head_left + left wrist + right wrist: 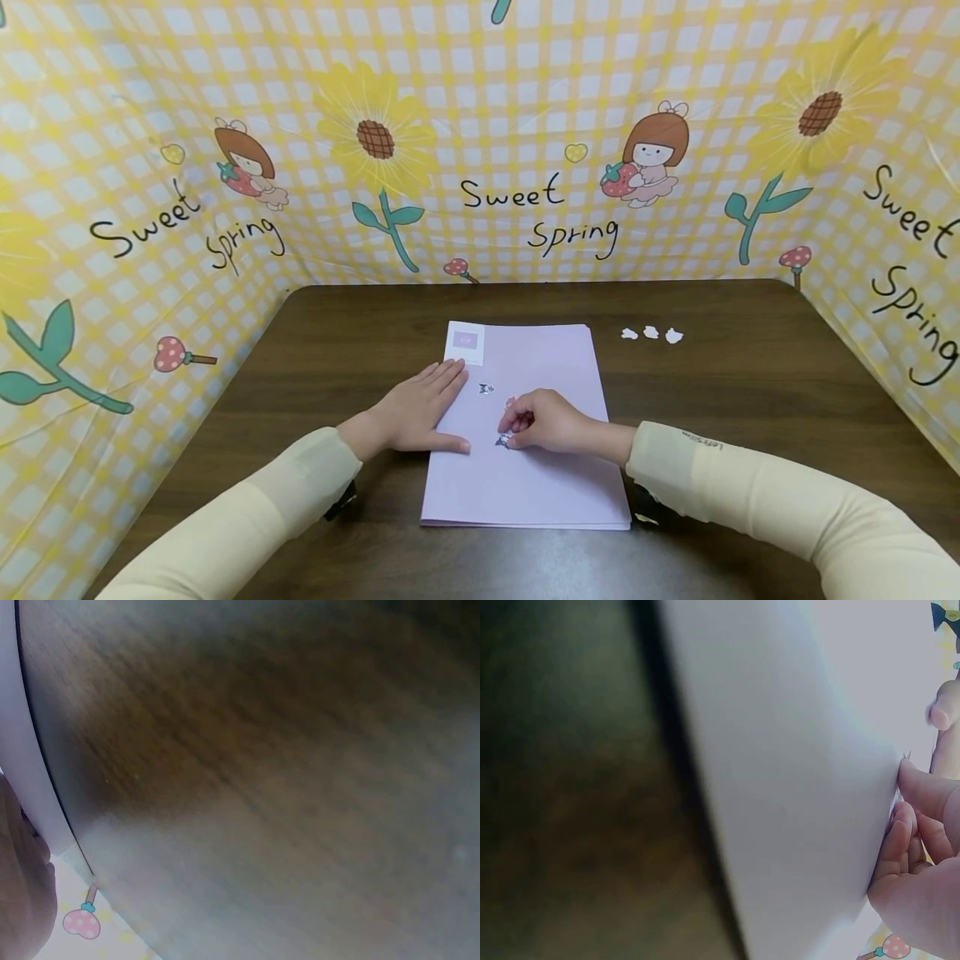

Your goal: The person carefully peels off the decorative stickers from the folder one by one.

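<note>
One sticker (503, 441) you probably are placing: right hand (553, 421) pinches it, left hand (417, 408) lies flat; next likely needs pressing.

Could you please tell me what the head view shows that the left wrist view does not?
Only the head view shows the right hand, which seems to pinch a sticker, plus three white scraps and a card at the far left corner of the paper.
Only the left wrist view gives a close look at the table beside the paper; I see no extra thing there.
Both show the left hand, paper, table and patterned backdrop.
</note>
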The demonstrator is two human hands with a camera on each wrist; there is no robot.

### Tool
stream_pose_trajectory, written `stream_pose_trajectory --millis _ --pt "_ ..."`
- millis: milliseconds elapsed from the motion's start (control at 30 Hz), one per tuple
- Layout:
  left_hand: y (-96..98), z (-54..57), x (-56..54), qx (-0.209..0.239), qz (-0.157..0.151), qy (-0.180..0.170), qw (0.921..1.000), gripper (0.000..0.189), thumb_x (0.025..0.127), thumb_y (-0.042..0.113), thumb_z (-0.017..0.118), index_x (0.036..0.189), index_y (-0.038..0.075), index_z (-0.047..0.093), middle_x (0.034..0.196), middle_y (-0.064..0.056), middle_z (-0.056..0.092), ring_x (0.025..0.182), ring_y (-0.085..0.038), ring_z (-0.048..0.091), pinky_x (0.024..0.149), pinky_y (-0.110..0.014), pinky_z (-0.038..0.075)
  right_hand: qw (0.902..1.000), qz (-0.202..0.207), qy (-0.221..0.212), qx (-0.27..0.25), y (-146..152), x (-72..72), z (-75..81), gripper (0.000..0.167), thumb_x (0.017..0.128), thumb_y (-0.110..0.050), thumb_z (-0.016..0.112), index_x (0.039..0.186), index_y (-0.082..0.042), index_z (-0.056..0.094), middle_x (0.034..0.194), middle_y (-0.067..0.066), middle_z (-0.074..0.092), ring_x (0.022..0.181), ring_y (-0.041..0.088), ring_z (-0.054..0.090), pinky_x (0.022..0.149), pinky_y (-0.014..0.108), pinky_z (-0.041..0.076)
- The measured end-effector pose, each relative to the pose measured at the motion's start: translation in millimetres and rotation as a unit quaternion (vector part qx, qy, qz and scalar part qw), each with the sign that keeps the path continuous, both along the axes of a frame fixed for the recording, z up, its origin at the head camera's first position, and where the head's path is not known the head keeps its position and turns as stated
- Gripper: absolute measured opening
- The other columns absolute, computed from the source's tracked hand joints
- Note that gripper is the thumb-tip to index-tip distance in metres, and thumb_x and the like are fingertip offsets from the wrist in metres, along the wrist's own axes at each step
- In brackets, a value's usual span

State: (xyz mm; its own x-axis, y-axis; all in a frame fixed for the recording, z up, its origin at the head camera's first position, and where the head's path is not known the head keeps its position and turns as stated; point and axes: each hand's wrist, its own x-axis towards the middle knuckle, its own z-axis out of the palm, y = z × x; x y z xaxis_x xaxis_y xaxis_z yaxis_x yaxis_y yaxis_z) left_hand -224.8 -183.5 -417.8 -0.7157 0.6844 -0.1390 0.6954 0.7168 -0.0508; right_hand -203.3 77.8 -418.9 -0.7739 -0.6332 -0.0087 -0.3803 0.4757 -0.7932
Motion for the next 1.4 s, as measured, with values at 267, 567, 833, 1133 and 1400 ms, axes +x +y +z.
stream_pose_trajectory --millis 267,567,833,1133,1400 --pt "-0.4 -0.1 0.9 0.002 -0.003 0.003 1.0000 0.116 0.078 0.089 0.026 0.155 0.002 0.016 0.161 -0.014 0.009 0.147 -0.026 0.006 0.116 -0.039 0.008 0.9999 0.002 0.012 0.007 -0.1 -1.2 -3.0 0.010 0.079 -0.004 0.080 0.086 -0.009 0.075 0.072 -0.006 0.059 0.071 0.010 0.052 0.066 0.023 0.046" --pt "-0.9 -1.3 0.9 0.002 -0.003 0.004 1.0000 0.116 0.078 0.089 0.026 0.155 0.002 0.015 0.161 -0.015 0.008 0.147 -0.026 0.005 0.116 -0.039 0.008 0.9998 0.009 0.018 0.007 -0.4 -0.4 -2.7 0.010 0.080 -0.003 0.079 0.085 -0.008 0.071 0.072 -0.006 0.057 0.071 0.010 0.051 0.066 0.023 0.045" --pt "-0.2 1.0 0.8 0.002 -0.006 0.003 1.0000 0.116 0.078 0.088 0.027 0.155 0.002 0.015 0.161 -0.015 0.007 0.147 -0.026 0.004 0.116 -0.039 0.007 0.9997 -0.005 0.019 0.012 0.5 1.2 0.7 0.012 0.079 -0.005 0.081 0.086 -0.010 0.073 0.071 -0.005 0.057 0.072 0.012 0.052 0.066 0.023 0.046" --pt "0.1 1.4 0.0 0.003 -0.004 0.000 1.0000 0.116 0.079 0.088 0.028 0.155 0.002 0.015 0.161 -0.015 0.007 0.147 -0.026 0.004 0.116 -0.038 0.007 0.9997 0.001 0.021 0.007 -0.5 -1.5 -0.3 0.011 0.078 -0.004 0.081 0.083 -0.007 0.073 0.070 -0.006 0.059 0.069 0.010 0.052 0.065 0.022 0.046" --pt "-0.4 1.6 0.4 0.004 -0.004 -0.004 1.0000 0.115 0.079 0.087 0.028 0.155 0.002 0.015 0.161 -0.015 0.007 0.147 -0.026 0.004 0.116 -0.038 0.006 0.9997 0.013 0.011 0.017 -1.6 -3.9 -1.2 0.013 0.079 -0.003 0.080 0.083 -0.009 0.070 0.070 -0.006 0.056 0.070 0.009 0.050 0.066 0.022 0.044"
